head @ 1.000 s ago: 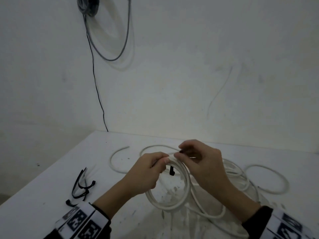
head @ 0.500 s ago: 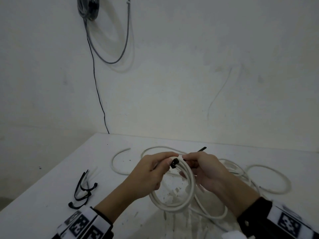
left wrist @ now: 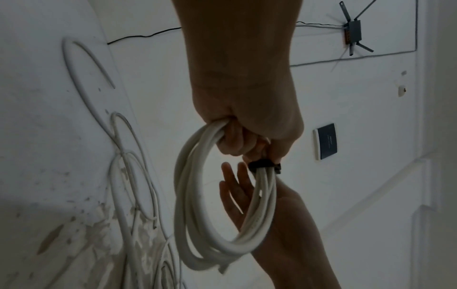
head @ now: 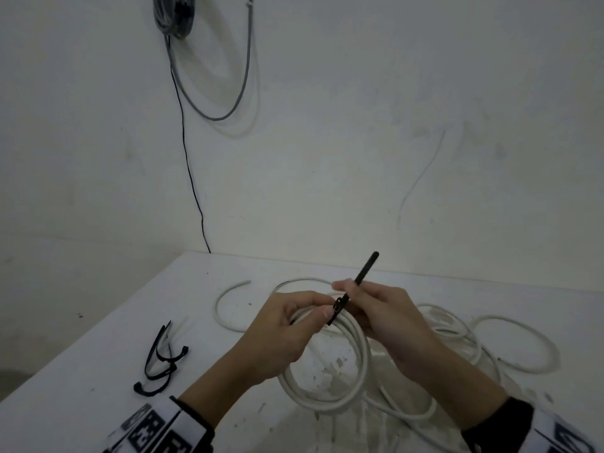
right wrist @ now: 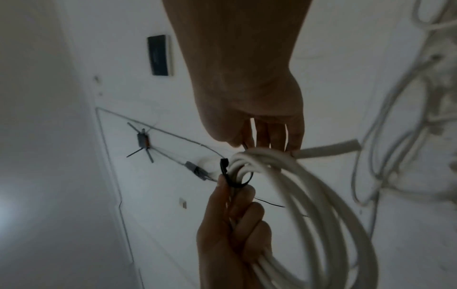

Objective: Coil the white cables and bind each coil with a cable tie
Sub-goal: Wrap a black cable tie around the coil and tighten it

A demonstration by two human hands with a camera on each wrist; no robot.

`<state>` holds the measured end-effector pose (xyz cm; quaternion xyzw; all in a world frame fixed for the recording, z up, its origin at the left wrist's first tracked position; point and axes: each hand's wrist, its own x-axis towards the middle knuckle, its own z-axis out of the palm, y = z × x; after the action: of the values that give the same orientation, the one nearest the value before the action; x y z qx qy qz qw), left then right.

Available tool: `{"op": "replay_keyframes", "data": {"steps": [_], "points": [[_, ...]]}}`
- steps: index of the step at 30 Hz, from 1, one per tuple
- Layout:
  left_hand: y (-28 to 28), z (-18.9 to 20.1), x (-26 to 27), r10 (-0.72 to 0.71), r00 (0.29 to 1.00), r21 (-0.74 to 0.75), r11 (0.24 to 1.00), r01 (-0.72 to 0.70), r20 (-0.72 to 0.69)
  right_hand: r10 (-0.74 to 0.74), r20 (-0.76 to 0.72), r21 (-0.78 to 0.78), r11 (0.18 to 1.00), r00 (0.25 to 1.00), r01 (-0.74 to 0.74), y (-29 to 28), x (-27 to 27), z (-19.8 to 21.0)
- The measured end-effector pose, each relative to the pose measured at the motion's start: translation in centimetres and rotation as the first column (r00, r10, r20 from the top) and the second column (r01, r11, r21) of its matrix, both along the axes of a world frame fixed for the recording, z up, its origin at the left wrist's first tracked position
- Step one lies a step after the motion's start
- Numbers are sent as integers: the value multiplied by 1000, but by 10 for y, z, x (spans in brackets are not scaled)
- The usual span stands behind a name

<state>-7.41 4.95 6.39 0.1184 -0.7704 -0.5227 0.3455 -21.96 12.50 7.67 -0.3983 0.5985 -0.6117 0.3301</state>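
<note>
Head view: left hand (head: 277, 335) gripped white cable coil (head: 327, 380) above table (head: 98, 371), thumb by black cable tie (head: 340, 308) looped round strands. Right hand (head: 389, 322) pinched tie's tail, pointing up-right. Loose white cables (head: 510, 348) lay right; spare ties (head: 160, 361) left.

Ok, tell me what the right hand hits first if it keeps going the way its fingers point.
Likely the left hand: the right hand points leftward at it across the black cable tie on the white coil. Depth unclear.
</note>
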Motion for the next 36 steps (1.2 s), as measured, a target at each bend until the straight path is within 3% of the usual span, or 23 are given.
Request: {"op": "replay_keyframes", "data": {"steps": [2,6,8,10,13,15,21,29,36], "points": [[0,-2,1,-47,997,156,986,57,-63,-45,-138,-104,994,989,31,2,4,4],[0,2,2,-57,978,446,884,143,-201,-90,-203,-430,903,975,-6,5,10,7],[0,6,2,-47,969,532,829,174,-244,-37,-283,-435,895,958,-93,6,15,10],[-2,8,3,-42,959,570,797,202,-281,108,-276,-374,903,955,-210,7,15,14],[-4,11,6,-41,951,580,784,221,-307,321,-12,-343,888,947,-306,11,13,24],[-6,12,8,-29,952,567,798,206,-305,347,26,-320,892,938,-321,13,10,28],[-5,15,10,-52,954,492,848,198,-295,255,-253,-239,918,933,-315,15,12,29],[-1,21,10,-102,947,447,863,238,-306,40,-377,-490,839,926,-235,14,14,19],[-1,20,9,-128,941,428,866,260,-312,-24,-480,-491,836,877,-245,14,12,18]]}}
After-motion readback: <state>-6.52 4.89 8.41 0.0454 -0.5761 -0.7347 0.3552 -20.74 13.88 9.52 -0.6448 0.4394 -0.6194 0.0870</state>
